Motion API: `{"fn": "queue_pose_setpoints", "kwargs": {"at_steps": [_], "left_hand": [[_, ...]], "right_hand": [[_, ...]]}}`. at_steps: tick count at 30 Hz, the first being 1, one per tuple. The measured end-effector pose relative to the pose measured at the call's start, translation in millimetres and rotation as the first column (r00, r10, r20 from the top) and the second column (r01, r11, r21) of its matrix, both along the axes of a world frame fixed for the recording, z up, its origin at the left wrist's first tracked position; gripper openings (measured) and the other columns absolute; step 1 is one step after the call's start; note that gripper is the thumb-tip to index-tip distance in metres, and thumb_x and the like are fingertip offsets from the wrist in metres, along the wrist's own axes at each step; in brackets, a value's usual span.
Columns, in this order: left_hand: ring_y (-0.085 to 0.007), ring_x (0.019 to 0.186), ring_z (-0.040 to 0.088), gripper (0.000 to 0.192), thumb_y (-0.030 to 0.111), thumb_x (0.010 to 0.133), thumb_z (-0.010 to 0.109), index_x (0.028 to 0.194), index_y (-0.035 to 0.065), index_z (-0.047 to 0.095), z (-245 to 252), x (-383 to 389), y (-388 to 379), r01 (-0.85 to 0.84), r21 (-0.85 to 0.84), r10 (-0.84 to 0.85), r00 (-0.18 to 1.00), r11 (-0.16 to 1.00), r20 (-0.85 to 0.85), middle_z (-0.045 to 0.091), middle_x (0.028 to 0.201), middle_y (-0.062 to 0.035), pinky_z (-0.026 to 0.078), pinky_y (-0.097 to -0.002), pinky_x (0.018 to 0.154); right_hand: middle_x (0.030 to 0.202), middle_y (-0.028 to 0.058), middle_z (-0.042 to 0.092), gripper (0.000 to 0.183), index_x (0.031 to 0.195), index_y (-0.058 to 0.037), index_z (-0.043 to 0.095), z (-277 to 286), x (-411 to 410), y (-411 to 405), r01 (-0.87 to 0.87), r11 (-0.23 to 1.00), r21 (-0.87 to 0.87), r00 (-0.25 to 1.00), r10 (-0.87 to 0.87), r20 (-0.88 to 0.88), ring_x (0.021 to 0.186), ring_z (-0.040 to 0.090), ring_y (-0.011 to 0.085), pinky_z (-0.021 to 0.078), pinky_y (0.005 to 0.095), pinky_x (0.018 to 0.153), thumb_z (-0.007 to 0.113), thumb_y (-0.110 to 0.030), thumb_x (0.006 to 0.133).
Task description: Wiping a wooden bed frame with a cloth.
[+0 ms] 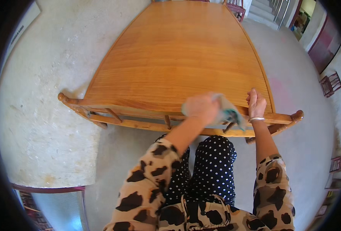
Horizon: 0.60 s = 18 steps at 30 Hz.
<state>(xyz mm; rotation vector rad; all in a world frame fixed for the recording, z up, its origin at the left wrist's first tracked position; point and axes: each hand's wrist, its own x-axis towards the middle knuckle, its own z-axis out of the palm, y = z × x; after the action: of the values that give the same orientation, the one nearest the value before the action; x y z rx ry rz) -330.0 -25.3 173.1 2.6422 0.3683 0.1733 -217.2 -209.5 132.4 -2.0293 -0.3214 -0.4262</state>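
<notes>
Before me is a large varnished wooden bed frame [182, 57] with a flat plank top. Across its near end runs a slatted end board [147, 124] with short spindles and rounded post ends. My left hand [202, 105], blurred, grips a crumpled grey-and-teal cloth [229, 108] at the end board's upper edge. Part of the cloth hangs over that edge. To its right, my right hand [256, 103] is curled into a fist near the top rail's right end, a bracelet at its wrist. Whether the fist touches the wood is hard to tell.
A pale, scuffed wall [49, 86] stands close along the bed's left side. Grey concrete floor [297, 86] extends on the right, with a wooden chair [330, 83] by the far wall. Another chair [236, 8] and stairs [262, 13] are beyond the bed.
</notes>
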Motion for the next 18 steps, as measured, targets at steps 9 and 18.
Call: {"fn": "queue_pose_setpoints", "kwargs": {"at_steps": [9,18], "left_hand": [[-0.0304,0.096,0.056,0.041,0.018,0.072,0.066,0.109,0.0080,0.052,8,7,-61,0.482,0.014,-0.470,0.846,0.876,0.253,0.059,0.100,-0.0134,0.045,-0.0406,0.078],[-0.0386,0.090,0.058,0.038,0.034,0.090,0.041,0.105,0.0036,0.059,-20,-5,51,0.125,-0.008,-0.122,0.979,0.992,0.166,0.061,0.095,-0.0242,0.045,-0.0462,0.080]], "right_hand": [[0.070,0.0060,0.061,0.022,0.087,0.0037,0.061,7,-3,-11,-0.101,0.882,0.460,0.955,0.215,-0.203,0.061,0.055,0.0124,0.0467,0.0265,0.057,0.059,-0.017,0.081],[0.078,0.0099,0.058,0.023,0.082,-0.0072,0.060,26,-78,29,-0.054,0.838,-0.543,0.765,0.384,0.516,0.079,0.055,0.0287,0.0456,0.0373,0.069,0.064,-0.028,0.073]]}}
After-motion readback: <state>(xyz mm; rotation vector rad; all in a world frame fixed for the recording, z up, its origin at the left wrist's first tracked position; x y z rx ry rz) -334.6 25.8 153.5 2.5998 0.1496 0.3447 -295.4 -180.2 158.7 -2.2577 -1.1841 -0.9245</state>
